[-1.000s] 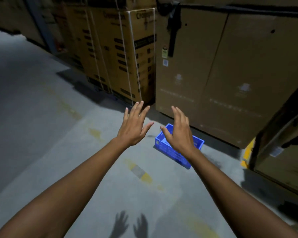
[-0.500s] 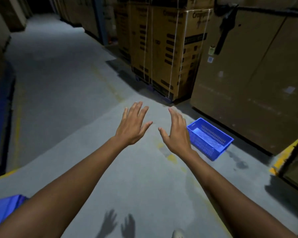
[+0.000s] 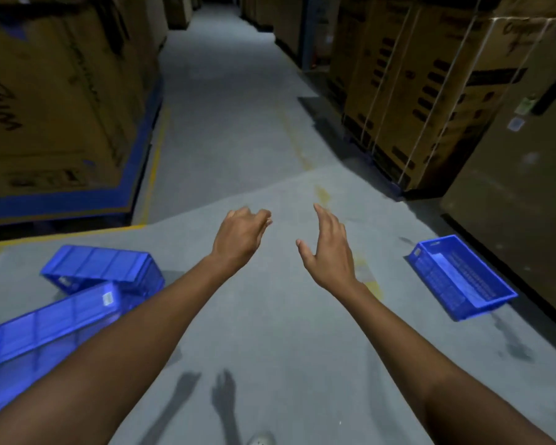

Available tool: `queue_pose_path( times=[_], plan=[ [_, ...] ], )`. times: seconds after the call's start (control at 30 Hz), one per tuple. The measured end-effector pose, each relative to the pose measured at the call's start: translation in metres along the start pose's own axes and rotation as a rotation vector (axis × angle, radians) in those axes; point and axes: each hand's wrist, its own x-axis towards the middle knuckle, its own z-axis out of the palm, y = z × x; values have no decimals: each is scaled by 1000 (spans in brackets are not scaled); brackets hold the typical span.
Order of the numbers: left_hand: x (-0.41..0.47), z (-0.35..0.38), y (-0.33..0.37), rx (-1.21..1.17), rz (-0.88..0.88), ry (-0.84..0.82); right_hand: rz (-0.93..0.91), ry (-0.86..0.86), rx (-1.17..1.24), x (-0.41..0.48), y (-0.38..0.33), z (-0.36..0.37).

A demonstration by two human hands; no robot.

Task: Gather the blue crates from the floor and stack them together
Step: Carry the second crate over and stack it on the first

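Note:
One blue crate (image 3: 463, 279) stands upright on the grey floor at the right, close to a large brown carton. At the left, a second blue crate (image 3: 103, 271) lies upside down, and a third blue crate (image 3: 45, 329) lies tilted in front of it, partly behind my left forearm. My left hand (image 3: 239, 240) is held out over the bare floor with fingers loosely curled, holding nothing. My right hand (image 3: 326, 252) is beside it, fingers relaxed, thumb spread, also holding nothing. Both hands are well apart from every crate.
A grey aisle (image 3: 225, 101) runs ahead between tall stacked cartons (image 3: 430, 101) on the right and cartons on a blue pallet (image 3: 45, 107) on the left. Yellow floor lines (image 3: 154, 162) edge the left stack. The tip of a shoe (image 3: 260, 440) shows at the bottom.
The view has swung left: the upright crate slid from under my right hand to the right edge, and two crates appeared at the left. My left fingers curled slightly.

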Motion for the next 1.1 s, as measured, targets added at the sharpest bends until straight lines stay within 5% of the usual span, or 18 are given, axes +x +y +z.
queue_pose_path(
  times=[0.3,0.73,1.1],
  plan=[
    [-146,-83,-85,142,-222,-107,-82,-172,82,-66,-126,72],
    [-347,-193,-307,219,-454,-363,-147,-337,100,-142,-350,220],
    [-407,-198,-427,182,-537,-461,-201,-503,53,-139,-434,322]
  ],
)
